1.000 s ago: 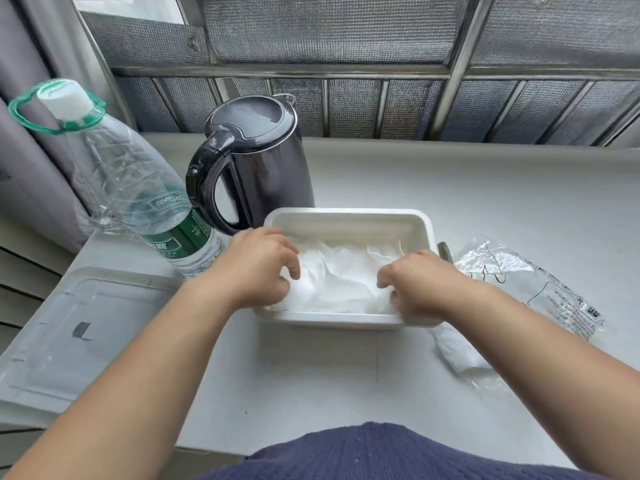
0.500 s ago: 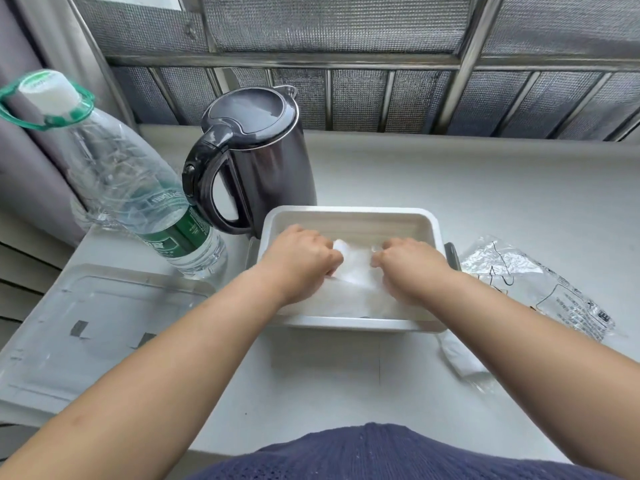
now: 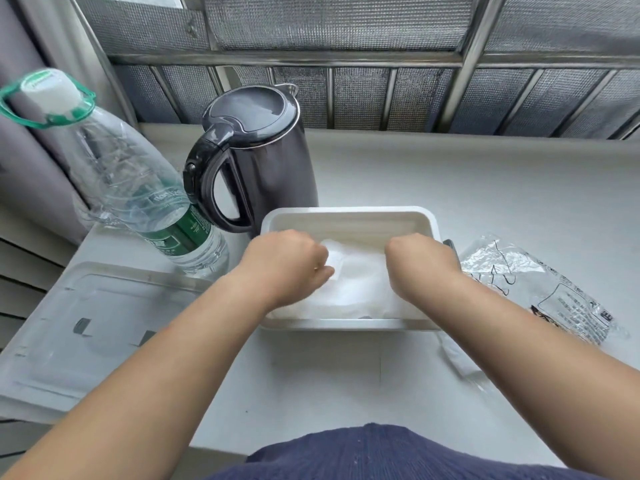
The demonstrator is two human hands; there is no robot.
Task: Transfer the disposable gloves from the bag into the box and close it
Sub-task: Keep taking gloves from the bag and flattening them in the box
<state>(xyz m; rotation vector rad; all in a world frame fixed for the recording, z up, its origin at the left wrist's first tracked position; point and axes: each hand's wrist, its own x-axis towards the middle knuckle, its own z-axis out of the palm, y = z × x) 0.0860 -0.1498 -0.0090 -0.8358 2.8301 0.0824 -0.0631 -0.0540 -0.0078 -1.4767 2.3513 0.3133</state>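
The white rectangular box (image 3: 349,216) stands in the middle of the counter, lid off. A crumpled heap of thin translucent gloves (image 3: 360,278) fills it. My left hand (image 3: 284,268) is inside at the left, fingers curled, thumb and fingers pinching a glove edge. My right hand (image 3: 419,265) is inside at the right, knuckles up, its fingers curled down into the gloves and hidden. The flattened clear printed bag (image 3: 540,289) lies just right of the box. The clear lid (image 3: 86,327) lies flat at the left edge of the counter.
A dark electric kettle (image 3: 263,161) stands right behind the box's left corner. A large water bottle (image 3: 138,188) leans at the left, between kettle and lid. Window bars run along the back. Bare counter lies in front of the box.
Both hands moved from the box's sides toward its middle, bunching the gloves inward. Since then the right hand has drawn back to the right. The heap now lies lower and more gathered.
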